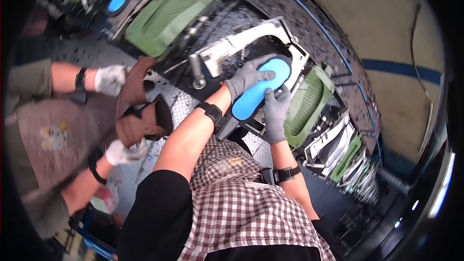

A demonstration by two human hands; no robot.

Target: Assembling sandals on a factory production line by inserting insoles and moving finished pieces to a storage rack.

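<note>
Blue sole (259,92), dark-edged, located at centre of frame, tilted, above a white metal frame (303,57). Left hand (247,76), grey-gloved, clamped on its upper part, thumb across the blue face. Right hand (277,118), likewise gloved, pinched on its right edge. Green mould (309,99) noted right of centre. At left of frame, a co-worker's white-gloved hands (126,152) hold brown footwear (138,130).

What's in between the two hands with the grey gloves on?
A blue, shoe-sole-shaped piece is between the left hand and the right hand. The head view shows it, with both hands touching it.
</note>
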